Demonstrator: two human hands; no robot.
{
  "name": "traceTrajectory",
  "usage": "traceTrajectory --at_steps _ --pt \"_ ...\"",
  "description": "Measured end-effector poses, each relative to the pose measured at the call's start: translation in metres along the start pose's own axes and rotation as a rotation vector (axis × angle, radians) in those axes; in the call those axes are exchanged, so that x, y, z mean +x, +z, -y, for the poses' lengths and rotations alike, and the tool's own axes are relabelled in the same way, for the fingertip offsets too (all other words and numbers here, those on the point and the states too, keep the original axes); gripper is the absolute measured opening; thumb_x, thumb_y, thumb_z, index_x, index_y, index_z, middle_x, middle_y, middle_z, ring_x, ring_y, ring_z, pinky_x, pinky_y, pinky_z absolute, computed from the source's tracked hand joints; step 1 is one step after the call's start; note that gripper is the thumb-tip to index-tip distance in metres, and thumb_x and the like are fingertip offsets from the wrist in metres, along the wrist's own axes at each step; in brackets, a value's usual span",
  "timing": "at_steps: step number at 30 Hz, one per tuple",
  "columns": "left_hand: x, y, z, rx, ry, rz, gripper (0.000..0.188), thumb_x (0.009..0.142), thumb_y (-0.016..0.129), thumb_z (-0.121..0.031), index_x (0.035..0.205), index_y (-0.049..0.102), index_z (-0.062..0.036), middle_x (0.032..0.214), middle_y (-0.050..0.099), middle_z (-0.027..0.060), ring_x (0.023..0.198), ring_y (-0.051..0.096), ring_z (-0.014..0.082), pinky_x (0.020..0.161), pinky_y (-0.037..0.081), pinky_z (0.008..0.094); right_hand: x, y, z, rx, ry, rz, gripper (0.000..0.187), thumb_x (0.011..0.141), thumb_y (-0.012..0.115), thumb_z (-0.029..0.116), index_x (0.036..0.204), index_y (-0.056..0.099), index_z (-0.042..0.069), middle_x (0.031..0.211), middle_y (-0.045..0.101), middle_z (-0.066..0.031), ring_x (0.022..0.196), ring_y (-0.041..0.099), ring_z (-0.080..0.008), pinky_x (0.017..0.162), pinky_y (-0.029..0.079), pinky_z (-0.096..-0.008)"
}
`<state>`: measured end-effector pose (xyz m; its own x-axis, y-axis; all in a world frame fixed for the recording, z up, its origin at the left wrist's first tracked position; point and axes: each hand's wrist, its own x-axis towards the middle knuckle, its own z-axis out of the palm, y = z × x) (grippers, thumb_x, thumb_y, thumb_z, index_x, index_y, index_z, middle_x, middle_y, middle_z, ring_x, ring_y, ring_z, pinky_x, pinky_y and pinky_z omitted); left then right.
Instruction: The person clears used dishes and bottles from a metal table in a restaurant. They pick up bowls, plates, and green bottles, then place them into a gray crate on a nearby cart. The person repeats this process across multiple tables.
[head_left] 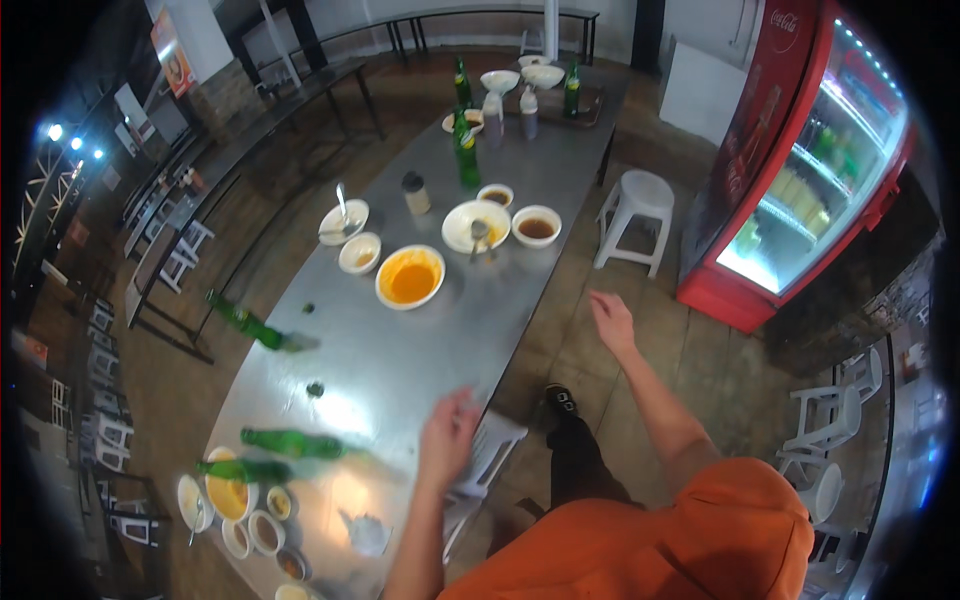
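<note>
Step in hand: I judge both hands to be between grasps, beside the metal table (460, 335) spread with used dishes.
Left hand: I see the left hand (450, 437) blurred over the table's edge, fingers half curled and parted, no object visible in it – whether it touches the metal I cannot tell.
Right hand: the right hand (613, 322) hangs over the floor, well apart from the table, fingers loosely bent, holding nothing that I can make out.
Table: it runs along the person's left; a white chair (497, 455) stands just beside the left hand.
Next move: any pick-up from here would, I judge, call for a wider left hand – and a level lift for the orange soup bowl (400, 254).
Green bottles: six (295, 443), three far, three near.
Dishes: six in the middle group, the soup bowl included; seven lower left, one cut off; about four far.
Squeeze bottles: two (529, 118).
Dark-capped shaker: one (417, 196).
Small dark-green bits: two (315, 389), too blurred to name.
Clear crumpled item: one (369, 537).
</note>
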<state>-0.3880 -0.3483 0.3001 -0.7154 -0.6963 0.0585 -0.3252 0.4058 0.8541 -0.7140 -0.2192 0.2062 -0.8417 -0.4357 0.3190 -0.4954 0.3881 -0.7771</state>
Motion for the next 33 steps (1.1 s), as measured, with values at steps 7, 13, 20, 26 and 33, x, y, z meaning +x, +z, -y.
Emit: traceTrajectory --at_steps 7,13,20,26,33 --pt "0.293 0.058 0.004 0.698 0.033 -0.081 0.028 0.083 0.054 -0.029 0.097 0.058 -0.0039 0.089 0.062 0.0175 0.083 0.061 0.0319 0.072 0.048 0.0427 0.217 0.119 0.068 -0.014 -0.500 0.316 0.026 0.082 0.053 0.021 0.101 0.061 0.005 0.102 0.057 -0.0166 0.092 0.057 -0.0326 0.081 0.046 -0.0392" --pt "0.365 0.100 0.002 0.702 -0.446 0.148 0.032 0.084 0.051 -0.031 0.105 0.050 -0.0067 0.098 0.063 0.0175 0.092 0.062 0.0303 0.079 0.048 0.0418 0.309 0.220 0.049 -0.200 -0.458 0.834 0.024 0.075 0.055 0.023 0.083 0.064 0.003 0.079 0.064 -0.0178 0.071 0.063 -0.0320 0.066 0.050 -0.0414" --pt "0.357 0.060 0.013 0.666 -0.329 -0.023 0.023 0.085 0.044 -0.011 0.108 0.049 -0.0085 0.097 0.063 0.0182 0.090 0.061 0.0325 0.078 0.049 0.0412 0.318 0.233 0.060 0.017 -0.169 1.315 0.035 0.067 0.060 0.004 0.102 0.058 0.000 0.086 0.060 -0.0089 0.067 0.060 -0.0152 0.049 0.051 -0.0269" --pt "0.346 -0.059 0.021 0.664 -0.318 -0.325 0.033 0.074 0.063 -0.015 0.104 0.051 -0.0076 0.091 0.063 0.0184 0.087 0.060 0.0347 0.074 0.048 0.0425 0.327 0.234 0.067 0.066 -0.039 1.278 0.034 0.068 0.060 0.005 0.101 0.057 0.001 0.082 0.059 -0.0078 0.064 0.059 -0.0156 0.047 0.050 -0.0264" --pt "0.410 -0.158 0.081 1.044 -0.163 -0.290 0.013 0.075 0.054 -0.012 0.084 0.064 -0.0159 0.093 0.060 0.0075 0.089 0.059 0.0268 0.073 0.048 0.0376 0.318 0.242 0.107 0.044 -0.712 0.800 0.028 0.077 0.061 0.016 0.104 0.059 0.007 0.083 0.062 -0.0124 0.066 0.060 -0.0230 0.063 0.049 -0.0326"
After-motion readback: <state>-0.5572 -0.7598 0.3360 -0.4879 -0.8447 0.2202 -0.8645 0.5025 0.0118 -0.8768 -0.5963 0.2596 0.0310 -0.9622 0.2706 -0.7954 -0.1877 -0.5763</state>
